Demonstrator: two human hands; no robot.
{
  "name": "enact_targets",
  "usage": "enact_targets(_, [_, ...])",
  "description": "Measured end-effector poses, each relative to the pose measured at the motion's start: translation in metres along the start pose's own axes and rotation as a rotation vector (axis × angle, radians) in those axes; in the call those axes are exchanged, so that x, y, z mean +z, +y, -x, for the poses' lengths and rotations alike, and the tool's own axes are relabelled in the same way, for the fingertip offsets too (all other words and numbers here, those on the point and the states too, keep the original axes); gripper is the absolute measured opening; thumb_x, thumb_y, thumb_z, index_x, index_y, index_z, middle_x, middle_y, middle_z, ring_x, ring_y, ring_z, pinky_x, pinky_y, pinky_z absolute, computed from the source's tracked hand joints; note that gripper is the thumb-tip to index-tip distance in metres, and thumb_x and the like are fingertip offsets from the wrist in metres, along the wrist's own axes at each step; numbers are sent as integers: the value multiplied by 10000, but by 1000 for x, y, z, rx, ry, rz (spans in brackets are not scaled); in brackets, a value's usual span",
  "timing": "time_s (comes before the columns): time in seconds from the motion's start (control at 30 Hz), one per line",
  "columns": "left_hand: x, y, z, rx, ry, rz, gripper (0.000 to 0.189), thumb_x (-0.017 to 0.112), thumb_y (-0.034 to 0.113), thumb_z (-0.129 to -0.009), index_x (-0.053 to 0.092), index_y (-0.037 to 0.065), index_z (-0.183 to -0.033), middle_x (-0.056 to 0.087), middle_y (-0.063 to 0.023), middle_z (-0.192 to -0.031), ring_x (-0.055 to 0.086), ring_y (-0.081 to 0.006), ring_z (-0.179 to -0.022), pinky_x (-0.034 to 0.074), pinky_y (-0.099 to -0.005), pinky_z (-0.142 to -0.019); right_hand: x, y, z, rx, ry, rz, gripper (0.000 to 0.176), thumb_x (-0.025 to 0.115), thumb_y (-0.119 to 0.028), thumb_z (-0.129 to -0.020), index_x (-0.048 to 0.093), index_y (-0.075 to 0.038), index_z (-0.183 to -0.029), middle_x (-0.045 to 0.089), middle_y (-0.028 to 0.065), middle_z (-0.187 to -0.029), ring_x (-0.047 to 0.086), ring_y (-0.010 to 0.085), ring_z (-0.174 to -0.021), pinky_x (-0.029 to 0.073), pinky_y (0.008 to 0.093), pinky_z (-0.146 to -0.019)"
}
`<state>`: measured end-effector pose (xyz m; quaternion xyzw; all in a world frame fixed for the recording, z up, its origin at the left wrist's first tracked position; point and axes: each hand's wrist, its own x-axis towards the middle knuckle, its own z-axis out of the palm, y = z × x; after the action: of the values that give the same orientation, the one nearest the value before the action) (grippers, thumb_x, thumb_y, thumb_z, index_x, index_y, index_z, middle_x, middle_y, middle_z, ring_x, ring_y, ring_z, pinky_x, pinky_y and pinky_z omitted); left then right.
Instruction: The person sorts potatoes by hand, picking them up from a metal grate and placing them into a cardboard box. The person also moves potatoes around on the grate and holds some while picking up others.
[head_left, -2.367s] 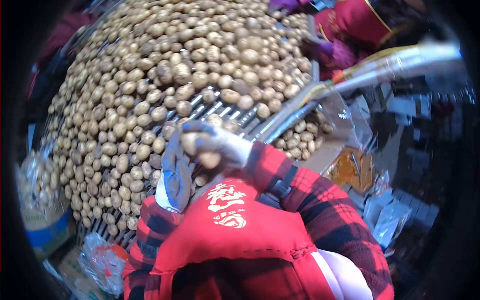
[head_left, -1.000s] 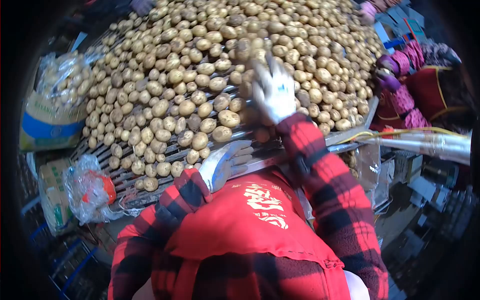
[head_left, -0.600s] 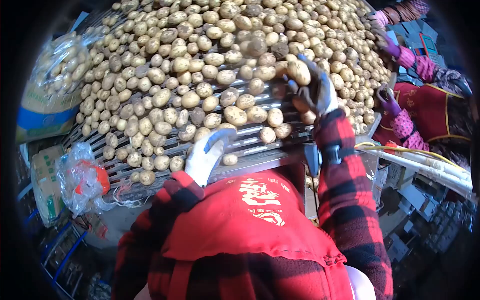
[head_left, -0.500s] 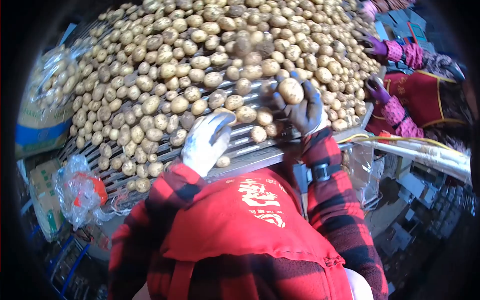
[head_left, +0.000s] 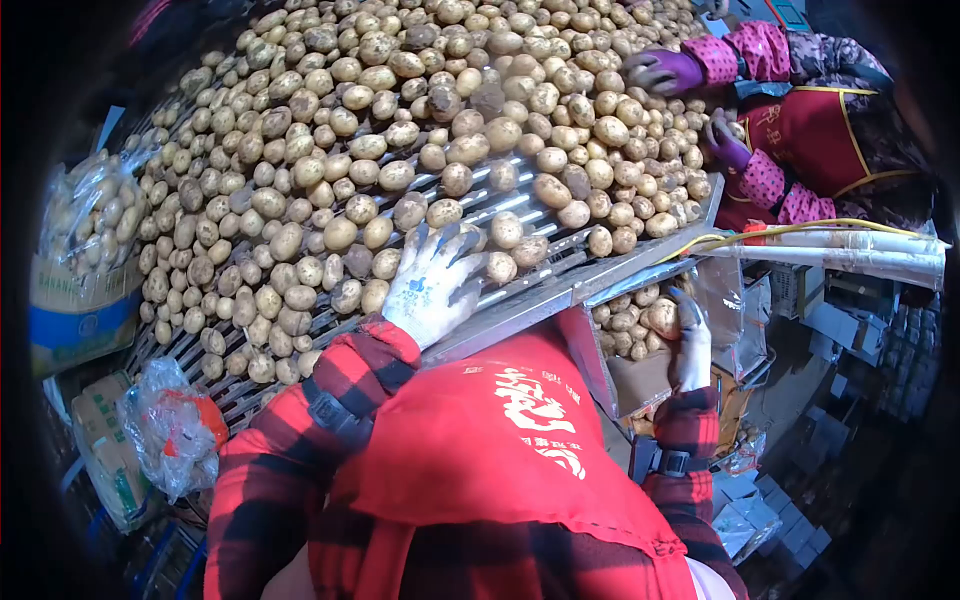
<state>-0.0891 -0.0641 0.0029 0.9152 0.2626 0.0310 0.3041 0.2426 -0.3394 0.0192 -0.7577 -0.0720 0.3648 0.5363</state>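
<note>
My left hand (head_left: pixel 435 288), in a white glove with dark fingertips, lies with fingers spread on the slatted rack (head_left: pixel 520 205), touching potatoes at its near edge. Small potatoes (head_left: pixel 505 230) lie just beyond and beside the fingers. Lower right, my gloved right hand (head_left: pixel 692 345) is at an open box (head_left: pixel 640 380) lined with brown paper. Its fingers curl along the right side of a larger potato (head_left: pixel 661 317), above several smaller potatoes (head_left: pixel 622 325) in the box. The thumb is hidden.
A big heap of potatoes (head_left: pixel 300 150) covers the rack. At the right, a co-worker's purple-gloved hands (head_left: pixel 665 72) handle potatoes. A yellow cord (head_left: pixel 800 226) runs over white tubes (head_left: pixel 850 250). Bagged potatoes in a carton (head_left: pixel 85 300) and crumpled plastic (head_left: pixel 175 430) stand left.
My right hand has moved from above the rack, with a potato, down to the box at the right. My left hand has spread its fingers over the potatoes. The view has shifted.
</note>
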Motion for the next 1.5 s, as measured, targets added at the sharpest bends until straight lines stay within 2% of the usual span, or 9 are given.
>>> enact_targets(0.07, [-2,-7,0,60,93,77,454,695,214,-922,651,119,-1364,580,-133,-1477,472,-399,-1448,295,-576,-1264,-11,10,-6,-375,361,1195,413,645,-217,-1035,644,-16,-1396,628,217,-1377,609,359,-1283,478,456,-1117])
enact_targets(0.23, [-17,-24,-52,16,361,-46,487,685,267,-947,619,107,-1403,526,-176,-1537,449,-421,-1452,317,-569,-1238,113,-3,-38,-865,-1,846,399,681,-141,-963,654,-48,-1350,613,239,-1424,600,437,-1273,473,504,-1116])
enact_targets(0.47, [15,-8,-24,75,-105,-197,626,679,447,-917,590,216,-1492,461,-136,-1632,402,-386,-1516,185,-631,-1296,271,-81,-111,-1296,-160,1155,601,741,-105,-812,624,-181,-1396,609,131,-1448,586,339,-1284,438,542,-1090])
enact_targets(0.7, [-13,-19,-28,61,142,195,387,713,217,-930,683,141,-1308,658,-116,-1395,598,-341,-1314,450,-505,-1121,311,-105,-162,-880,-474,1332,540,810,-251,-876,628,-121,-1368,636,181,-1272,713,342,-1089,599,457,-878])
enact_targets(0.9, [-39,-49,-104,6,299,-96,470,647,226,-942,623,147,-1404,583,-148,-1498,581,-370,-1320,440,-547,-1121,199,-101,-110,161,-781,-254,556,681,-402,-1025,589,-40,-1436,685,107,-1340,696,214,-1152,610,391,-912])
enact_targets(1.03, [-1,-33,-167,-79,-133,-604,410,573,197,-965,662,220,-1364,597,-94,-1476,596,-383,-1284,490,-530,-1041,170,-54,-67,526,-768,-815,471,684,-189,-1048,532,-79,-1480,662,150,-1324,684,269,-1188,615,420,-973])
enact_targets(1.13, [11,-65,-171,-84,50,-221,376,592,155,-947,669,138,-1314,646,-109,-1396,640,-331,-1220,524,-468,-1032,164,5,-47,101,-783,-364,564,714,-263,-1027,496,-61,-1507,639,163,-1373,682,288,-1192,597,422,-977])
enact_targets(1.33, [3,14,-84,-198,29,838,452,625,249,-1044,609,122,-1477,603,-171,-1494,576,-363,-1365,440,-456,-1166,197,-31,-21,463,-947,-939,552,610,-270,-1081,428,-130,-1584,568,169,-1481,621,360,-1308,584,415,-954])
enact_targets(1.5, [-11,16,-41,79,-91,263,447,524,260,-1053,602,147,-1478,536,-149,-1570,381,-398,-1514,298,-513,-1250,149,-29,-12,410,-751,-847,531,623,-130,-1021,448,-127,-1523,620,184,-1344,701,349,-1105,639,420,-786])
